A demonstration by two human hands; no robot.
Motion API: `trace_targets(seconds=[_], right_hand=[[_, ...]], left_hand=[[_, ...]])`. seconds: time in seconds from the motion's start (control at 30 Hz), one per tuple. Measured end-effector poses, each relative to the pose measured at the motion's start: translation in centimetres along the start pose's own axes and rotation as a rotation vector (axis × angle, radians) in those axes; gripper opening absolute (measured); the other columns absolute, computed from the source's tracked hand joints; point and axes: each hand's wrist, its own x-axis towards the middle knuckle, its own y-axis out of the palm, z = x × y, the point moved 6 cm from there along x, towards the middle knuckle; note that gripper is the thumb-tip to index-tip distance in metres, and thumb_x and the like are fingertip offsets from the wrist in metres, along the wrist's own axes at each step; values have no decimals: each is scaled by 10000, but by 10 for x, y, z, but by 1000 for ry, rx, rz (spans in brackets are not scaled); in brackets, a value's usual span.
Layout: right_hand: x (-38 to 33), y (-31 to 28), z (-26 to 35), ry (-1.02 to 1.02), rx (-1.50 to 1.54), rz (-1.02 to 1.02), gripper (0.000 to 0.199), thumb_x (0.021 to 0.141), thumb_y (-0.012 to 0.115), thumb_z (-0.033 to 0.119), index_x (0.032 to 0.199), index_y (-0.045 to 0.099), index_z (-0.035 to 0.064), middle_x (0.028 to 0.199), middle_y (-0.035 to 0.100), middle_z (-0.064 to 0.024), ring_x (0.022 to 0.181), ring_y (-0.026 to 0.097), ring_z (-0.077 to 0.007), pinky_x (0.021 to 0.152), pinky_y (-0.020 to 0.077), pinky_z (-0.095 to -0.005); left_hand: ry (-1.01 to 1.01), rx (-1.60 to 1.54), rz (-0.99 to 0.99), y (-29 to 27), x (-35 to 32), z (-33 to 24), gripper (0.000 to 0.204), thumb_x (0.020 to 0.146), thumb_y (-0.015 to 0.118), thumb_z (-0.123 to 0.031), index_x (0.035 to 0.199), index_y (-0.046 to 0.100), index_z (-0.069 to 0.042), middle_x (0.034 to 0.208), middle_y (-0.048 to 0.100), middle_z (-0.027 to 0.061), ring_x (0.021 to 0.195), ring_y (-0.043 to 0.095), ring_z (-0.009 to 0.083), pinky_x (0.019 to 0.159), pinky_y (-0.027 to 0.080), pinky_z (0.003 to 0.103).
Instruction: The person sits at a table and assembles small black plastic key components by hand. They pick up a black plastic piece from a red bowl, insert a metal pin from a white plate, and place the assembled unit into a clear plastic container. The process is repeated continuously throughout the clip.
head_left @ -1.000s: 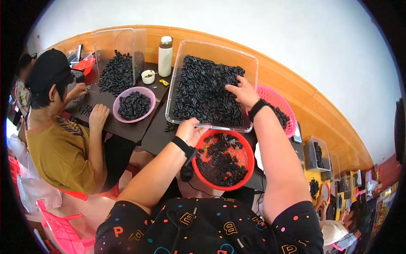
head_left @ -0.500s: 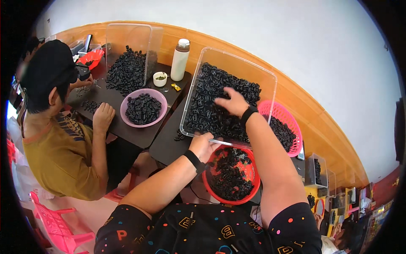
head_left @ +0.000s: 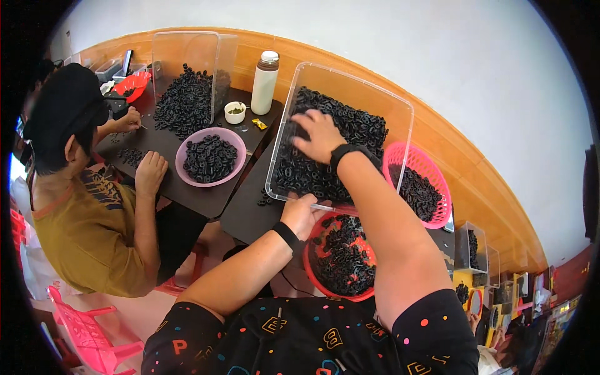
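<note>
Spread, the right hand (head_left: 320, 136) sits over the black pieces (head_left: 364, 132) in the tub (head_left: 356, 94), while the left hand (head_left: 301, 216) clasps its near edge, the pieces just beyond.

Centre, it's the tub (head_left: 356, 80), loose pieces (head_left: 357, 124) inside, right hand (head_left: 320, 135) in over them, left hand (head_left: 301, 214) at its near edge! Basin (head_left: 317, 286) in front, basket (head_left: 417, 159) right. Left counter (head_left: 192, 198): bowl (head_left: 210, 183), cup (head_left: 234, 117) behind it, bottle (head_left: 265, 84) just past that.
</note>
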Motion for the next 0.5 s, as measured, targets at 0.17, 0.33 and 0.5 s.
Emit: trace_targets(seconds=[0.17,0.33,0.5], right_hand=[[-52,-7,32,-155,-162,101,450,780,643,349,1173,535,158,1290,420,-139,1208,366,-376,886,397,-570],[-83,-13,6,-72,-214,156,412,801,614,323,1164,536,146,1291,425,-138,1190,381,-385,891,411,-549],[-103,-9,-7,54,-125,67,429,818,590,305,1205,519,134,1302,411,-171,1162,400,-392,915,421,-517]], left_hand=[[36,9,168,3,9,-1,273,824,407,31,1095,441,47,1048,546,183,985,582,320,893,483,486],[37,-2,155,3,11,-2,213,830,402,28,1016,495,69,1026,562,167,974,583,302,900,494,455],[3,-32,136,10,7,-3,137,827,414,20,940,477,66,1022,530,168,953,579,304,909,498,449]])
